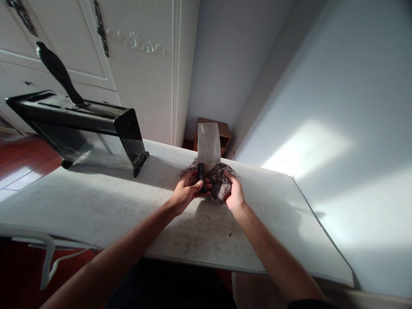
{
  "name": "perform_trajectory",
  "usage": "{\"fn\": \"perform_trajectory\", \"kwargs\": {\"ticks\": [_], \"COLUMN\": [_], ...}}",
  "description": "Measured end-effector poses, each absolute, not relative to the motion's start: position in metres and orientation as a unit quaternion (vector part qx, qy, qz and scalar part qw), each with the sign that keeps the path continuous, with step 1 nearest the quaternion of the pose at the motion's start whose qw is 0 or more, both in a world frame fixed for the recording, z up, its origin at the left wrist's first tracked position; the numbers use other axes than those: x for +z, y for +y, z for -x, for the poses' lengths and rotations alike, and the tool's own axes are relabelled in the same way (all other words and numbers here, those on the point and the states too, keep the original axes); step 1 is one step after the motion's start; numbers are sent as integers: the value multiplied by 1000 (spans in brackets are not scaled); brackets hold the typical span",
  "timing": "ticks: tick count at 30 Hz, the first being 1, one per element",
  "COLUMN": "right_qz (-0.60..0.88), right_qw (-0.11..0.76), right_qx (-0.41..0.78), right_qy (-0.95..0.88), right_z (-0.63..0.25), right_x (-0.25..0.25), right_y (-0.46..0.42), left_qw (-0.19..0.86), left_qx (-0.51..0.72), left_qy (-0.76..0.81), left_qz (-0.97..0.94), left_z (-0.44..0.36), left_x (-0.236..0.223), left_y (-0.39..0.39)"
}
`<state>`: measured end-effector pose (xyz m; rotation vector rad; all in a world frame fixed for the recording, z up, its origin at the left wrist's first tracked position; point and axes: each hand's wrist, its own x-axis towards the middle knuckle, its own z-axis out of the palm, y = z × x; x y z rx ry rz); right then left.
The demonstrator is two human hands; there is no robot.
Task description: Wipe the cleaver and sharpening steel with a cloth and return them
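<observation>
The left hand [189,189] is wrapped tight around the dark handle of a big knife [208,148] above the white table [96,206]; its blade looks stiff and sharp; the right hand [234,195] grips a soft cloth [219,180].

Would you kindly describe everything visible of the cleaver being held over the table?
The cleaver has a broad, rectangular, pale grey blade that looks like metal, and a short dark handle. It stands upright, blade up, its flat face toward the camera. The left hand grips the handle with fingers wrapped round it. Beside the handle lies a mottled brown-grey cloth, which the right hand grips on the white table. Whether cloth and blade touch cannot be told.
</observation>
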<state>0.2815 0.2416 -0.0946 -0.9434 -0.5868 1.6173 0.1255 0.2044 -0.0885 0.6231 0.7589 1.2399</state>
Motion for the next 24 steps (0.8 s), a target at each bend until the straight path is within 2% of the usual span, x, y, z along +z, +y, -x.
{"fn": "perform_trajectory", "kwargs": {"ticks": [3, 8, 18, 24], "right_qz": [400, 379, 412, 449], "right_qw": [517, 448, 426, 438], "right_qx": [723, 748, 639, 589], "right_qy": [-225, -310, -490, -510], "right_z": [-282, -284, -286, -292], "right_x": [-85, -77, -76, -81], "right_y": [238, 228, 218, 223], "left_qw": [719, 732, 679, 673], "left_qx": [534, 507, 518, 503], "left_qy": [343, 332, 373, 371], "left_qz": [-284, -312, -364, -396], "left_z": [-126, -127, -125, -125], "left_x": [-88, -91, -93, -91], "left_y": [204, 203, 203, 200]}}
